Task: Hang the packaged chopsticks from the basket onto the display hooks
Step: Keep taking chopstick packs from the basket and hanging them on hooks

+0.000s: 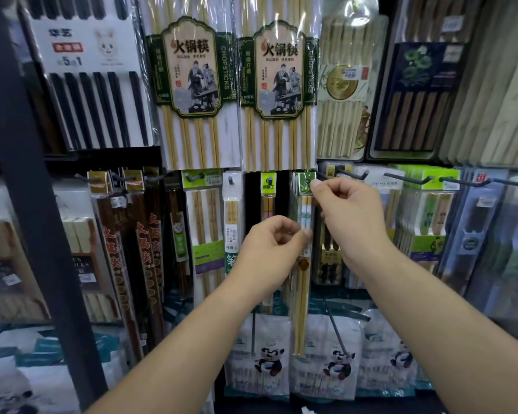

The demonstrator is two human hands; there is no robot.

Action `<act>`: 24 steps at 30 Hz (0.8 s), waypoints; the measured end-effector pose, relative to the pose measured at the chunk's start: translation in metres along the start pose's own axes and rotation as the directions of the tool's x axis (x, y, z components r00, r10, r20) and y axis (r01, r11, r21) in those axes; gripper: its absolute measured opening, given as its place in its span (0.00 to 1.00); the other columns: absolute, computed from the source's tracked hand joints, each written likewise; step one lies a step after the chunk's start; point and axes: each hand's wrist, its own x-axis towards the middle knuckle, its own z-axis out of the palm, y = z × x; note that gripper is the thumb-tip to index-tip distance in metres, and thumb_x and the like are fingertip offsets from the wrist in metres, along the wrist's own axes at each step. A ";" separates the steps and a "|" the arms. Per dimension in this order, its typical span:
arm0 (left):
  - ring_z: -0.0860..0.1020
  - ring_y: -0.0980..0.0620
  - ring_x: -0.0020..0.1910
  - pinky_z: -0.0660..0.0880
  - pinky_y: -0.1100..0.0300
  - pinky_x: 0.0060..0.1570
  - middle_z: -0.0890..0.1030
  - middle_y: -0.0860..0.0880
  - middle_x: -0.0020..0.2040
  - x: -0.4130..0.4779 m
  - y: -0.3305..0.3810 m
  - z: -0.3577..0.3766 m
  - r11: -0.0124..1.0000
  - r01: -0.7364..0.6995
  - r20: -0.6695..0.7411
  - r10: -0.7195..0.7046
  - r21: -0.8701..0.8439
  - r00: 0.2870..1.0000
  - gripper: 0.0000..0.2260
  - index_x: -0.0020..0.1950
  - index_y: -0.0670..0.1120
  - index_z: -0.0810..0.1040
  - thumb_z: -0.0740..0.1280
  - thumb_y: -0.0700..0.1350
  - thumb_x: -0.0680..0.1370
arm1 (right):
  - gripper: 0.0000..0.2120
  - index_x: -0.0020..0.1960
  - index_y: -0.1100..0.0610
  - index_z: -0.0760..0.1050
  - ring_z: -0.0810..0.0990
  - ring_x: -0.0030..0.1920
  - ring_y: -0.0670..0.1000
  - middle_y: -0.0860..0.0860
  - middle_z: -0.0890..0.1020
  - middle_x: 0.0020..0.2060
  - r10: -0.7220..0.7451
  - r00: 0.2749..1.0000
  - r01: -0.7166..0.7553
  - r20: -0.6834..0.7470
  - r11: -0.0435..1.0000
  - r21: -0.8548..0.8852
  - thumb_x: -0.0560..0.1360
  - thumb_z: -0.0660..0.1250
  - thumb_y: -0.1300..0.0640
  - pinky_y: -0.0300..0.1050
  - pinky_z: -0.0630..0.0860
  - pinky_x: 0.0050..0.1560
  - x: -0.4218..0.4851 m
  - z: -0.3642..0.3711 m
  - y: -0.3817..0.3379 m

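A narrow clear pack of bamboo chopsticks (302, 309) with a green header card hangs upright in front of the display wall. My right hand (349, 216) pinches the green header at its hang hole, level with the row of black display hooks (349, 174). My left hand (274, 249) pinches the pack's left edge about a third of the way down. The lower end of the pack hangs free over the panda-printed packs. The basket is out of sight.
Other chopstick packs fill the hooks left and right, with two large green-labelled packs (192, 85) above. A dark steel upright (30, 189) stands at the left. Bare hook ends (401, 179) stick out toward me at the right. White panda packs (266, 360) hang below.
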 end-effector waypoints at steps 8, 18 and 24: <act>0.81 0.54 0.30 0.84 0.50 0.34 0.80 0.53 0.34 0.001 -0.007 0.002 1.000 -0.008 -0.058 0.008 0.005 0.998 0.08 0.43 0.53 0.81 0.70 0.52 0.80 | 0.14 0.37 0.58 0.82 0.78 0.33 0.34 0.50 0.82 0.31 0.039 0.998 -0.037 -0.054 0.998 0.043 0.79 0.71 0.54 0.34 0.70 0.43 0.000 0.011 0.008; 0.82 0.52 0.40 0.81 0.51 0.39 0.82 0.49 0.41 0.004 -0.010 0.003 0.984 0.042 -0.156 -0.015 0.171 0.988 0.12 0.45 0.52 0.76 0.69 0.59 0.79 | 0.04 0.45 0.46 0.80 0.79 0.39 0.38 0.41 0.82 0.39 -0.099 0.995 0.101 0.026 0.989 -0.106 0.78 0.71 0.49 0.30 0.73 0.38 -0.013 -0.006 0.040; 0.78 0.53 0.61 0.77 0.53 0.59 0.78 0.53 0.63 0.010 -0.009 0.019 0.982 0.049 -0.086 -0.034 0.183 0.996 0.22 0.69 0.53 0.70 0.61 0.64 0.81 | 0.26 0.76 0.41 0.64 0.73 0.65 0.39 0.41 0.73 0.68 -0.046 0.951 0.139 0.305 0.947 -0.291 0.80 0.59 0.37 0.44 0.74 0.63 -0.040 -0.019 0.092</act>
